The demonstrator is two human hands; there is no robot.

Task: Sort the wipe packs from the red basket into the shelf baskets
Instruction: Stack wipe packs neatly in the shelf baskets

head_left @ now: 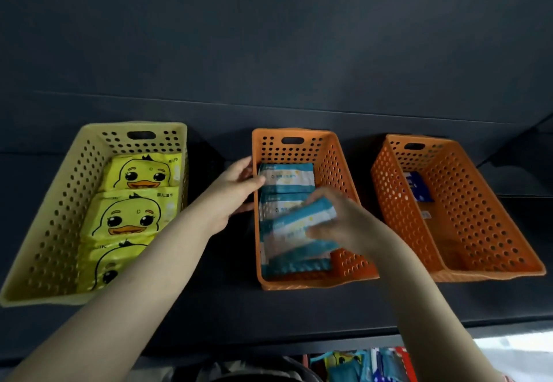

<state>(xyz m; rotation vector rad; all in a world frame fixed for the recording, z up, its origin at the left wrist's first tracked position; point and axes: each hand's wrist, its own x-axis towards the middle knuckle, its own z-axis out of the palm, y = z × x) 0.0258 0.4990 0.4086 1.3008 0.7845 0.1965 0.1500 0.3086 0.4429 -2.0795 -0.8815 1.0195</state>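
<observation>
Right hand (344, 223) holds a blue-and-white wipe pack (302, 220) over the middle orange basket (299, 284).
Its fingers (318, 233) curl round the pack, which is tilted above matching packs at the shelf's (209, 315) centre. The left hand (236, 187) grips that basket's left wall. The pack looks light, soft and slick-filmed, so it is best pinched across its short sides. More packs wait in the red basket (404, 363) below.

I see free room in the right basket (490, 272), bar one dark pack (417, 187) at its back, while packs (288, 178), the left hand (236, 187) and the right hand (338, 220) crowd the middle basket (332, 166) and duck packs (143, 176) fill the yellow basket (59, 202).
</observation>
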